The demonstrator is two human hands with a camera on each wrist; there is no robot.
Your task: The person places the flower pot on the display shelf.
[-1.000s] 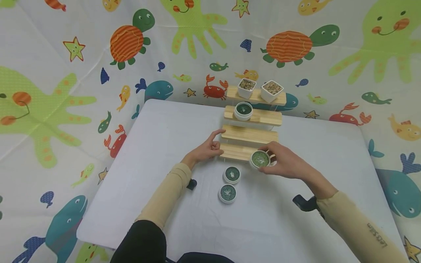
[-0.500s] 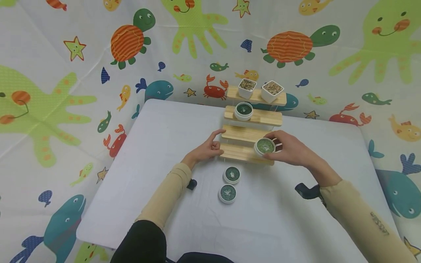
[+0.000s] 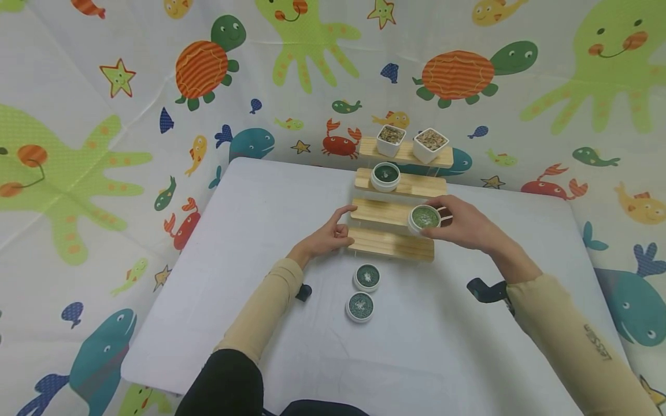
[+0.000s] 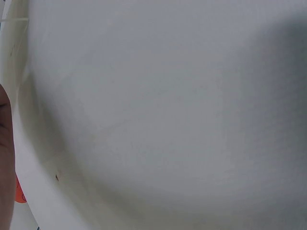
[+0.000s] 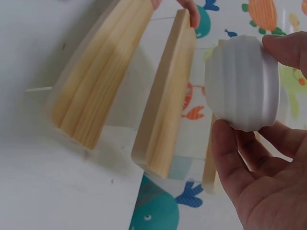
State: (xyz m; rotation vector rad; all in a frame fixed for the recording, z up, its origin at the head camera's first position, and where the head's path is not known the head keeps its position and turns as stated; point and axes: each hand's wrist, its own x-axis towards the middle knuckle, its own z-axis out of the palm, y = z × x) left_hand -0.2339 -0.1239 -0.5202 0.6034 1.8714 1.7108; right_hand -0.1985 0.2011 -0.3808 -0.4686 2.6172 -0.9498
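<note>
A small round white ribbed pot (image 3: 425,218) with a green top is held by my right hand (image 3: 465,222) above the right end of the second tier from the bottom. In the right wrist view, thumb and fingers grip the pot (image 5: 244,84) from both sides. My left hand (image 3: 328,231) holds the left end of the wooden tiered stand (image 3: 390,242), index finger at the second tier and thumb at the lowest. Only a sliver of the left hand (image 4: 5,158) shows in the left wrist view.
Two similar round pots, one (image 3: 367,277) behind the other (image 3: 360,306), stand on the white table (image 3: 208,277) before the stand. Another round pot (image 3: 385,175) sits on the third tier. Two square white pots (image 3: 390,140) of gravel-like bits occupy the top tier. A patterned cloth (image 3: 322,52) hangs behind.
My right hand has carried the pot up and slightly right, from the front of the lowest tier to the second tier. The left hand has stayed at the stand.
</note>
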